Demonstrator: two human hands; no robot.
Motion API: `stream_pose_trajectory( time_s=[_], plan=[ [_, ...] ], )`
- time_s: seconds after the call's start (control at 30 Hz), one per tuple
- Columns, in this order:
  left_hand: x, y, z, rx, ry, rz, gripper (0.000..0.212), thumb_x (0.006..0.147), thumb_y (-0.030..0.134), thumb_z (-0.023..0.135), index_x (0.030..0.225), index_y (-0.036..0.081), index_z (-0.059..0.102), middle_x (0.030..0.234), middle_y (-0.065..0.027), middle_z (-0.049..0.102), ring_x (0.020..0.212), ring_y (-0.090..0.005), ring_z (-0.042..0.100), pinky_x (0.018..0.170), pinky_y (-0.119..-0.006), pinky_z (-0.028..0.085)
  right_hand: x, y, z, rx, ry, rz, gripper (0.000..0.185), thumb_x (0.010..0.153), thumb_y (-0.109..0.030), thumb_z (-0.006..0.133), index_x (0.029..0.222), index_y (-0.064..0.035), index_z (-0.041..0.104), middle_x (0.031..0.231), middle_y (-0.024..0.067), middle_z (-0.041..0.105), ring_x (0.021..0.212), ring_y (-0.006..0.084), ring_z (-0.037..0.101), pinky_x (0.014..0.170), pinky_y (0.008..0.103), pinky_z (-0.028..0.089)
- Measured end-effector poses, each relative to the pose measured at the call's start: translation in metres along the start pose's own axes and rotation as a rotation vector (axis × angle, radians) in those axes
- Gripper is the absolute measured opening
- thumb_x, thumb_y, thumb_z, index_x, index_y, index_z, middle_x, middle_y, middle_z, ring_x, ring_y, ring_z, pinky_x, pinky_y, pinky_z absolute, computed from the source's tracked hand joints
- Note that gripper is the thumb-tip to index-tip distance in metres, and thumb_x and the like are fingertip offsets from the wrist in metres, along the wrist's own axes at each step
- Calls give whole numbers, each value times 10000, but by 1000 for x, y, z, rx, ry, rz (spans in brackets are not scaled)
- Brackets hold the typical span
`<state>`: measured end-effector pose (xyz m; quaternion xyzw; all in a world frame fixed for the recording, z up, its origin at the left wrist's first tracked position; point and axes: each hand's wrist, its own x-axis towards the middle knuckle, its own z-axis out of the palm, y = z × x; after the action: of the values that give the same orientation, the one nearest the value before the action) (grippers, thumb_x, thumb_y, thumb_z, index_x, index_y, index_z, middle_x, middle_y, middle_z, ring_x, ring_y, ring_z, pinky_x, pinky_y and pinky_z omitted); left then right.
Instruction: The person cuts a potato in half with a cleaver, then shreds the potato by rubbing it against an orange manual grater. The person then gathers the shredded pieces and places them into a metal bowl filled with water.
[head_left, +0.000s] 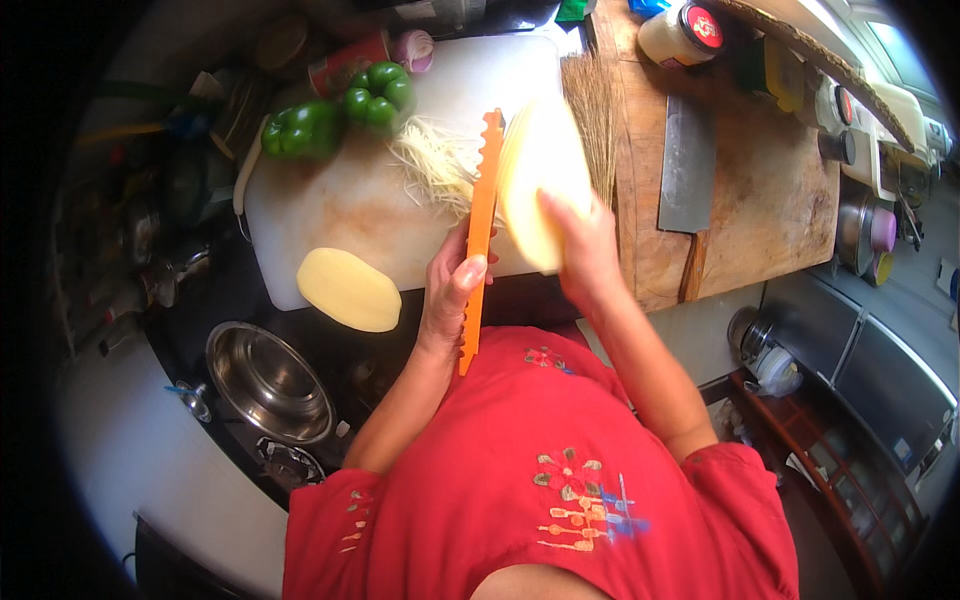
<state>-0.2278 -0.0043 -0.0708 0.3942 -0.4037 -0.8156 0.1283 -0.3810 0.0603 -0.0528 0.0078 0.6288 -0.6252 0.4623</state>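
Observation:
My left hand (450, 289) grips an orange grater (486, 180) with notched edges, held nearly edge-on and upright. My right hand (589, 244) holds a large, pale peeled potato (544, 165) close to the grater's right side; glare and blur hide its detail, and whether it touches cannot be told. Beneath and left of the grater, thin pale shreds (435, 161) are heaped on the white cutting board (322, 202). A second peeled potato piece (349, 290) lies at the board's front left edge. Two green bell peppers (379, 95) and a cut red onion (413, 51) sit towards the back.
Right of the white board stands a wooden board (772, 202) bearing a cleaver (686, 169) and a red-lidded jar (682, 36). Straw bristles (589, 112) lie between the boards. A stainless steel bowl (270, 382) is at the lower left, beside a gas burner (289, 461).

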Motion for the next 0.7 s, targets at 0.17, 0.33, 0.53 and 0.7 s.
stream_pose_trajectory(
  time_s=[0.17,0.33,0.53,0.7],
  plan=[
    [5,-7,-11,-62,89,73,758,775,516,535,1297,-23,434,1095,-77,527,848,-123,495,697,-240,420,-18,-3,-9,-135,-60,-2,406,793,-211,694,1078,41,551,957,101,635,809,141,624,716,276,512],
    [9,9,-2,-215,36,59,722,783,515,533,1258,-25,462,1053,-61,512,855,-116,477,712,-249,407,-67,37,-14,-343,-120,-25,427,775,-217,713,1087,39,574,982,110,648,857,143,620,764,279,506],
    [-7,-4,-10,6,-12,1,802,708,551,575,1254,-26,464,1049,-85,522,764,-130,476,663,-255,409,14,-11,9,53,37,-34,376,778,-158,690,1058,56,557,931,92,640,784,148,623,701,296,512],
    [3,2,-8,-249,88,73,683,789,461,527,1261,-28,452,1110,-92,517,883,-134,491,760,-263,425,-30,6,-14,-246,-90,50,452,772,-208,715,1116,37,554,984,104,643,834,152,632,752,293,520]
  ],
)
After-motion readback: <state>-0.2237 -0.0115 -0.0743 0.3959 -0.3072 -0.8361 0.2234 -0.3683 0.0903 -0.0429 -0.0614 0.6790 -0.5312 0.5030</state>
